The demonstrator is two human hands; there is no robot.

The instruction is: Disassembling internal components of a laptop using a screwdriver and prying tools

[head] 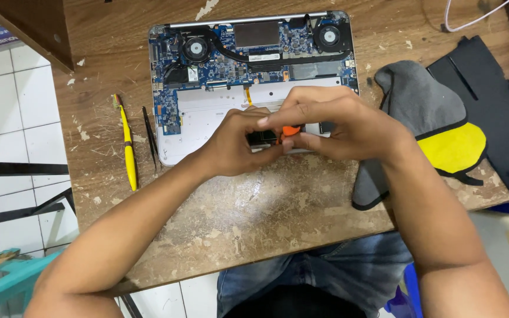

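Opened silver laptop [254,88], bottom cover off, lying flat on a worn, chipped wooden table [254,206]. Blue circuit board exposed across its far half, with two round black fans [196,48] at the far corners joined by a dark heat pipe; pale bare metal tray across its near half.

Left hand [234,144]: over the laptop's near edge, fingers curled and pressed against a dark flat part there. Whether it grips that part cannot be told.

Right hand [337,121]: touching the left hand, directly over the same near edge. Thumb and fingers pinched together on a small orange plastic piece [290,131], of which only a sliver shows between the fingertips.

Yellow pen-shaped tool [128,147]: on the table left of the laptop, lying lengthwise, well apart from both hands.

Black pointed tweezers [150,136]: between the yellow tool and the laptop's left edge, just beside the casing.

Grey and yellow cloth with black trim [425,118]: right of the laptop, flat on the table.

Black flat panel [496,112]: further right of the laptop, partly under the cloth.
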